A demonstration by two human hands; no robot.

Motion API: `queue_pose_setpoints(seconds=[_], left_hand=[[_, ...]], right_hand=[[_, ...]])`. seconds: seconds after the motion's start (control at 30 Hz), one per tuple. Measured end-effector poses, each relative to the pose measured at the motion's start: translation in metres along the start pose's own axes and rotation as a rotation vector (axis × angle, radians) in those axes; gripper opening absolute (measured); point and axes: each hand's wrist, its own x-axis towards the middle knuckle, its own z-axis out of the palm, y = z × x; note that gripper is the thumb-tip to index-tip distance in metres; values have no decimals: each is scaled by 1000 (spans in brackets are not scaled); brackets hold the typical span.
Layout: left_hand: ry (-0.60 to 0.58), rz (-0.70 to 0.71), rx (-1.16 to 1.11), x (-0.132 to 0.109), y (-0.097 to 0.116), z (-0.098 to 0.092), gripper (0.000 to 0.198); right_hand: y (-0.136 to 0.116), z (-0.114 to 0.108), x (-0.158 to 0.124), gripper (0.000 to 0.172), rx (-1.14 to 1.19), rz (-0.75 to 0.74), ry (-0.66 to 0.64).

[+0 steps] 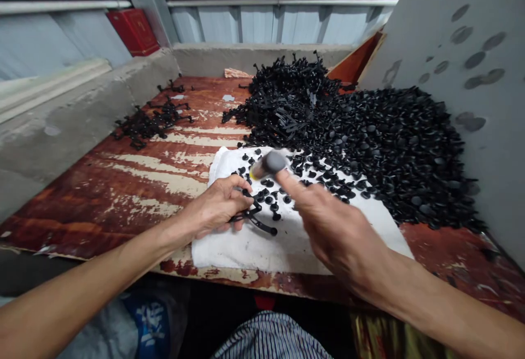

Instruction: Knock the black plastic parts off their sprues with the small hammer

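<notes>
My left hand [217,206] rests on a white towel [295,249] and grips a black plastic runner [254,218] with moulded arms. Loose black round-headed plastic fasteners [270,200] lie scattered across the towel, just past both hands. My right hand [332,227] is above the towel with its index finger stretched forward. Right at that fingertip, a short grey cylindrical tool [268,164] with a pale end is blurred, and I cannot tell whether the hand holds it. A large heap of the fasteners [394,151] spreads behind the towel.
Tangled black runners [287,96] rise behind the heap, and more lie at left [150,121] on a worn red-painted board [123,200]. A concrete ledge [61,123] borders the left, a grey panel [463,74] stands at right, and a red box [133,30] sits beyond.
</notes>
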Motion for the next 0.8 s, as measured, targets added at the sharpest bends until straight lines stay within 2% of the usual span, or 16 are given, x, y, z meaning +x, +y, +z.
queue_pose_setpoints(seconds=[0.07, 0.2, 0.33, 0.37, 0.43, 0.5, 0.57, 0.67, 0.8], left_hand=[[20, -8, -11, 1, -2, 1, 12], [37, -11, -30, 4, -5, 4, 14], [73, 5, -22, 6, -7, 3, 17], [75, 14, -21, 5, -8, 1, 18], [53, 62, -22, 3, -7, -3, 20], [-16, 128, -18, -1, -6, -7, 22], [-113, 171, 6, -5, -3, -10, 24], [-224, 231, 133, -11, 1, -9, 22], [-177, 344, 240, -17, 1, -3, 15]], right_hand=[[3, 4, 1, 71, -64, 4, -79], [5, 6, 0, 70, -72, 35, -8], [0, 2, -2, 70, -118, 18, -146], [-1, 0, -1, 65, -80, 9, -127], [-3, -2, 3, 51, 64, 34, 3], [-3, -3, 11, 32, 215, 125, 91], [-1, 1, 20, 16, 337, 250, 28], [1, 8, 33, 20, 597, 366, -97], [-6, 12, 38, 28, 848, 468, -223]])
